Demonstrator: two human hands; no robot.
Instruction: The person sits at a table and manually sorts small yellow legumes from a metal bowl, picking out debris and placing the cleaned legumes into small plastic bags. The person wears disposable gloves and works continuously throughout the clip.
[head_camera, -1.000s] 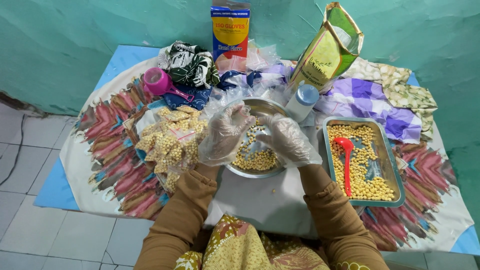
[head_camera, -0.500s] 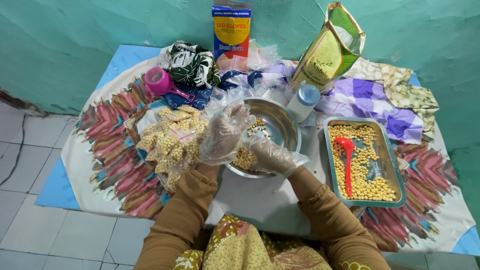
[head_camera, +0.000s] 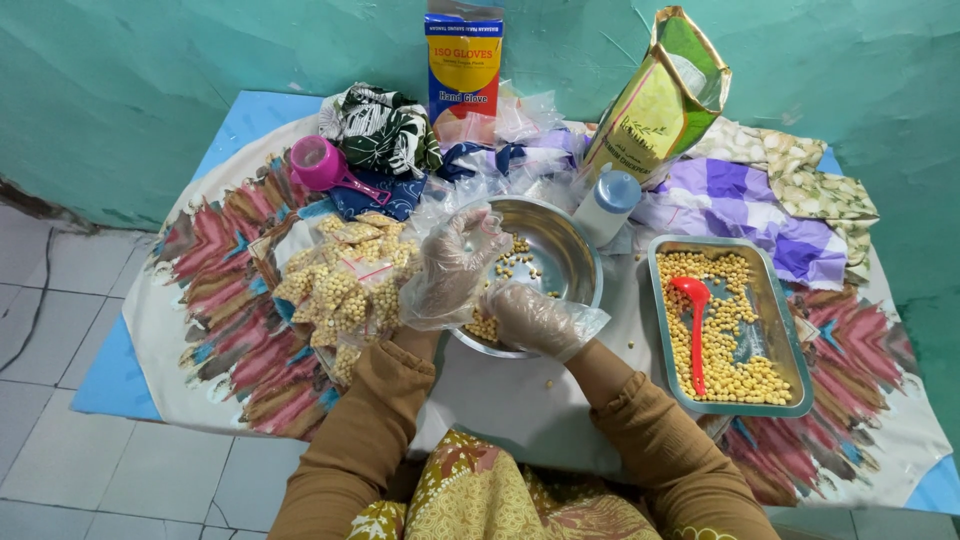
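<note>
Left hand (gloved) pinches beans above the steel bowl; right hand scoops beans inside.

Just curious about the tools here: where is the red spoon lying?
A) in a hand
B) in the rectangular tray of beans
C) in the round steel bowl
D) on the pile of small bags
B: the red spoon lies on the beans in the tray, right of the bowl.
</note>
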